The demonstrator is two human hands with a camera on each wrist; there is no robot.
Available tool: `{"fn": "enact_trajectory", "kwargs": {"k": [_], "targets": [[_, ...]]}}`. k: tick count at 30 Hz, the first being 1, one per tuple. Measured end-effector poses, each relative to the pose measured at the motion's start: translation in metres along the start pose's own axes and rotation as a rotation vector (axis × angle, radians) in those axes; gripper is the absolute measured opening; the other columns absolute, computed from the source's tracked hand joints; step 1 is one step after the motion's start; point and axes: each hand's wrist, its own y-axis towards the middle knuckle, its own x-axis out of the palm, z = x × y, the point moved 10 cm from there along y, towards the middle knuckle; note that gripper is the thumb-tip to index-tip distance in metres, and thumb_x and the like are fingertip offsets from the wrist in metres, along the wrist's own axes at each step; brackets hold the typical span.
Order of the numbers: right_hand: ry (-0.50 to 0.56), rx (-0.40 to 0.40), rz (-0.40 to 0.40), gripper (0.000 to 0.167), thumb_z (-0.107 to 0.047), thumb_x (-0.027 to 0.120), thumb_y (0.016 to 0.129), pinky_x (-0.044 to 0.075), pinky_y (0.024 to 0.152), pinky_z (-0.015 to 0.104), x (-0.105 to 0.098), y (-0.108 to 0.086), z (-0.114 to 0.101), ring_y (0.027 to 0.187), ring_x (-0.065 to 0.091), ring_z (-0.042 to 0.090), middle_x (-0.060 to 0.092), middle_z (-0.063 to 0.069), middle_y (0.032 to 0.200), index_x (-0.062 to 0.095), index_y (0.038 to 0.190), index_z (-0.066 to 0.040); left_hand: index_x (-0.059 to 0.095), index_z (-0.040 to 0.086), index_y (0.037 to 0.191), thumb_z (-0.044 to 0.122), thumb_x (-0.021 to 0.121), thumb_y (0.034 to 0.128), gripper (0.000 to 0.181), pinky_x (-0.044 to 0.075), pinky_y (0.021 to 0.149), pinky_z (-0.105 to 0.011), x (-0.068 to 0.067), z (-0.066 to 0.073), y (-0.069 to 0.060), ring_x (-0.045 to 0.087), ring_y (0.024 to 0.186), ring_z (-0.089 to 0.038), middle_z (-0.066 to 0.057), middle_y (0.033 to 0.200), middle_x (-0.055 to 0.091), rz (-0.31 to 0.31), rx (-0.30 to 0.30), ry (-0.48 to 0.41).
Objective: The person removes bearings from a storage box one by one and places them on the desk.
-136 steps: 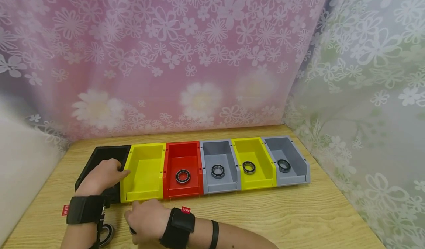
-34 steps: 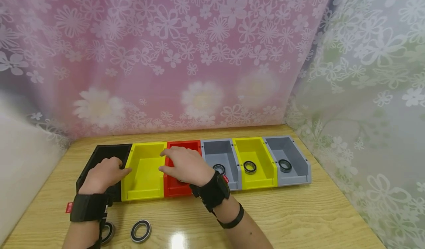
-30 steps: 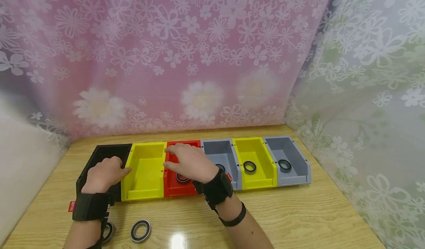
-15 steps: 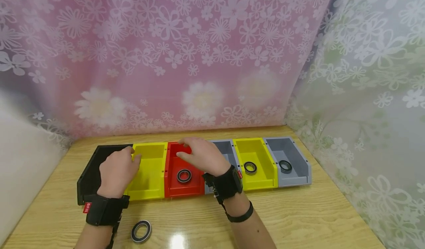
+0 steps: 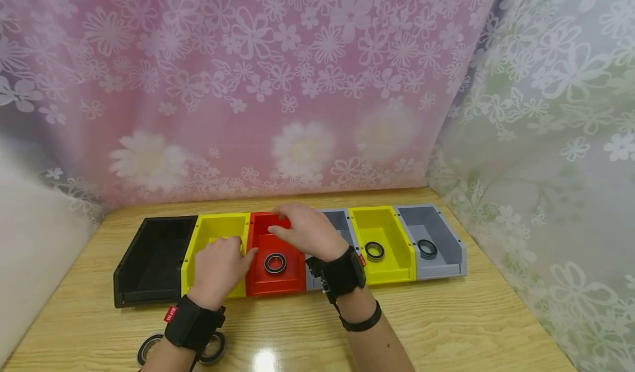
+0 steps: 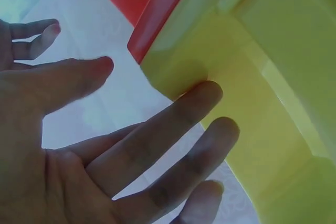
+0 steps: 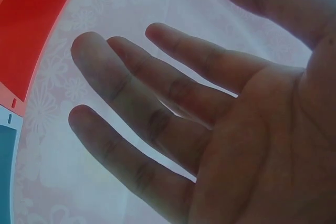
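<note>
The left hand (image 5: 219, 270) is over the left yellow bin (image 5: 213, 295), its thumb spread toward the red bin (image 5: 275, 287). Its fingers, relaxed and holding nothing, show beside the yellow bin wall (image 6: 278, 129) in the left wrist view. Above the red bin's right side and the grey bin beside it hovers the right hand (image 5: 312, 231); the right wrist view shows its palm (image 7: 247, 161) bare and fingers loosely extended. A bearing ring (image 5: 275, 254) lies in the red bin. Whether the yellow bin holds anything under the left hand is hidden.
A black bin (image 5: 151, 262) stands at the row's left end. Rings lie in the right yellow bin (image 5: 387, 275) and the far right grey bin (image 5: 448, 270). Two rings (image 5: 144, 350) on the table's front left are partly covered by the left forearm.
The left hand has moved right, from the black bin to over the left yellow bin. The right hand released a ring on the table earlier, rose over the bins and shifted slightly right.
</note>
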Motion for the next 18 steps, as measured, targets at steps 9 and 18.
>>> {"fn": "enact_trajectory", "kwargs": {"k": [9, 18], "targets": [[-0.002, -0.003, -0.016, 0.045, -0.037, 0.066, 0.102, 0.055, 0.093, 0.040, 0.003, 0.001, 0.001, 0.119, 0.064, 0.023, 0.068, 0.005, 0.132, 0.062, 0.141, -0.014, 0.054, 0.007, 0.068, 0.028, 0.084, 0.0872, 0.041, 0.030, 0.043, -0.027, 0.011, 0.000, 0.000, 0.042, 0.043, -0.018, -0.002, 0.053, 0.040, -0.047, 0.005, 0.019], [-0.009, -0.001, -0.055, 0.046, -0.037, 0.067, 0.101, 0.055, 0.092, 0.039, 0.014, 0.006, 0.000, 0.117, 0.064, 0.022, 0.067, 0.006, 0.132, 0.062, 0.140, -0.013, 0.052, 0.008, 0.064, 0.027, 0.083, 0.0876, 0.043, 0.028, 0.043, -0.027, 0.012, 0.002, 0.000, 0.040, 0.043, -0.018, -0.001, 0.053, 0.036, -0.046, 0.020, 0.032]]}}
